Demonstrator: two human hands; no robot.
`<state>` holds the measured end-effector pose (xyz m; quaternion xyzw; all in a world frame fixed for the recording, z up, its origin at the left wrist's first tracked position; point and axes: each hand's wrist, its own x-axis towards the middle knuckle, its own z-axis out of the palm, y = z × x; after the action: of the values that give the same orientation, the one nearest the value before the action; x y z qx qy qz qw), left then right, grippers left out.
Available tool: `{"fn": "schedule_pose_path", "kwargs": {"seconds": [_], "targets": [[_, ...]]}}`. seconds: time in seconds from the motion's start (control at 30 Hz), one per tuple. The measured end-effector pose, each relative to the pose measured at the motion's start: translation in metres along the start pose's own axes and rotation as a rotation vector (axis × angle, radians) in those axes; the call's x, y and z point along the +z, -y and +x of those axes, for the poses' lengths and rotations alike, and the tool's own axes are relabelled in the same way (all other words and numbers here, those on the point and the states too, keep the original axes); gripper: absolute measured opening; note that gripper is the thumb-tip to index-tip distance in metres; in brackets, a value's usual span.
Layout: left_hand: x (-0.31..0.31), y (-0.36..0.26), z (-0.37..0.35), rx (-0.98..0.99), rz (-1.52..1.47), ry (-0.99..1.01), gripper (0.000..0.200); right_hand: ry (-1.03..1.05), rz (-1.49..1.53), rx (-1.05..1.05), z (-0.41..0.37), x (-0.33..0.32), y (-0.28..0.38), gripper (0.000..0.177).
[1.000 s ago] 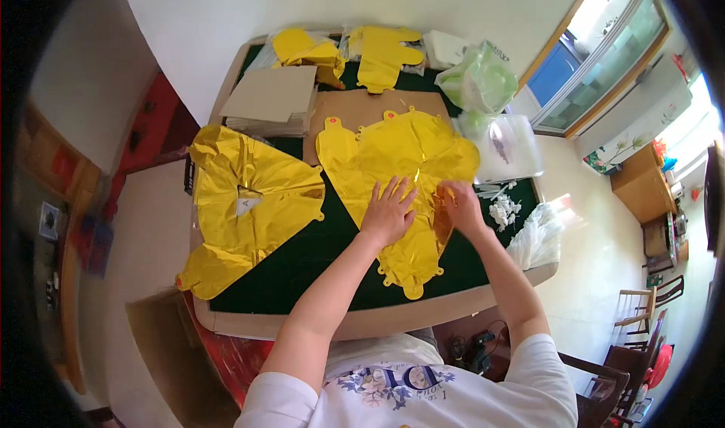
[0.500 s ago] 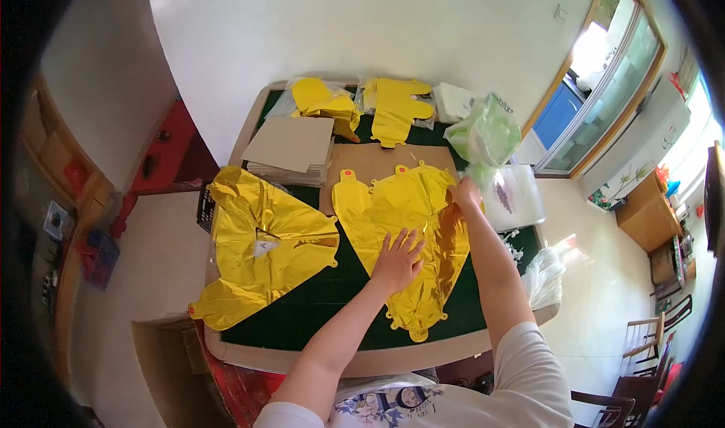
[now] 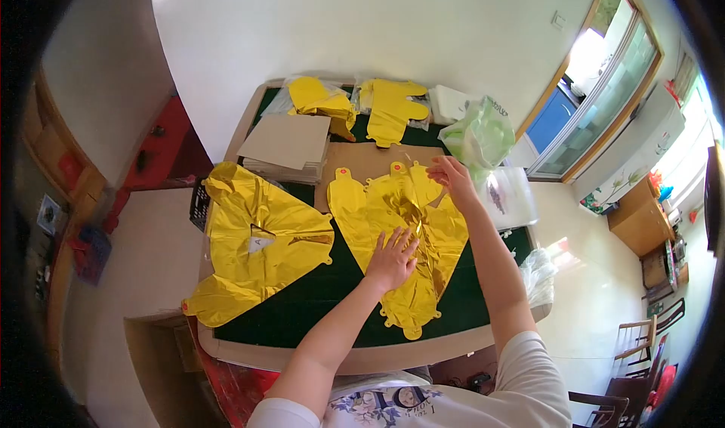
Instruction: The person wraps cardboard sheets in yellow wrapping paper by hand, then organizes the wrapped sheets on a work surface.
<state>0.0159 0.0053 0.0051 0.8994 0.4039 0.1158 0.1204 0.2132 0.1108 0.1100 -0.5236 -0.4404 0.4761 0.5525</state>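
Note:
My left hand (image 3: 391, 261) lies flat with fingers spread on a yellow foil sheet (image 3: 386, 214) in front of me. Above the sheet's far right part is my right hand (image 3: 450, 177), its fingers bent; whether they pinch anything is too small to tell. Creases run down the middle of the foil, and its far edge rests on a brown cardboard piece (image 3: 355, 157). Another yellow foil piece (image 3: 234, 244), bearing a white label marked A, lies to the left on the green tabletop (image 3: 302, 307).
Stacked grey-brown boards (image 3: 287, 143) stand behind the left foil. More yellow foil (image 3: 394, 111) lies at the far edge. A green-white plastic bag (image 3: 479, 137), clear sleeves (image 3: 513, 197) and a crumpled clear bag (image 3: 538, 273) are on the right. An open cardboard box (image 3: 155, 360) sits below left.
My right hand has lifted and moved up and left from the foil's right edge. The foil's right part now lies spread further out. My left hand stays on the sheet.

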Motion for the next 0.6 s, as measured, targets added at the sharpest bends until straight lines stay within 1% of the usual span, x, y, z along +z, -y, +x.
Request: {"fn": "schedule_pose_path", "kwargs": {"seconds": [0.03,0.1,0.17,0.27,0.37,0.47,0.57,0.6], "targets": [[0.001,-0.001,0.000,-0.001,-0.001,0.001,0.051,-0.042,-0.249,-0.087,0.004,-0.009,-0.020,0.020],[0.008,0.000,-0.001,0.027,-0.005,-0.065,0.050,-0.124,-0.741,-0.273,0.018,-0.027,-0.070,0.020],[0.008,0.002,-0.001,0.036,-0.004,-0.099,0.050,-0.120,-0.955,-0.316,-0.015,-0.012,-0.082,0.024],[0.005,-0.001,-0.004,0.022,-0.005,-0.082,0.051,-0.006,-0.928,-0.442,-0.031,-0.006,-0.099,0.030],[0.001,-0.002,-0.003,0.011,-0.004,-0.051,0.050,0.051,-0.928,-0.315,-0.047,0.005,-0.083,0.032],[-0.001,-0.002,-0.002,0.004,-0.009,-0.027,0.050,-0.072,-0.855,-0.317,-0.044,0.003,-0.093,0.034],[-0.002,-0.002,-0.001,0.001,-0.009,-0.010,0.050,0.051,-0.933,-0.356,-0.043,0.004,-0.083,0.038],[-0.003,-0.002,-0.001,-0.001,-0.009,-0.003,0.051,0.092,-1.020,-0.422,-0.042,0.003,-0.084,0.038]]}}
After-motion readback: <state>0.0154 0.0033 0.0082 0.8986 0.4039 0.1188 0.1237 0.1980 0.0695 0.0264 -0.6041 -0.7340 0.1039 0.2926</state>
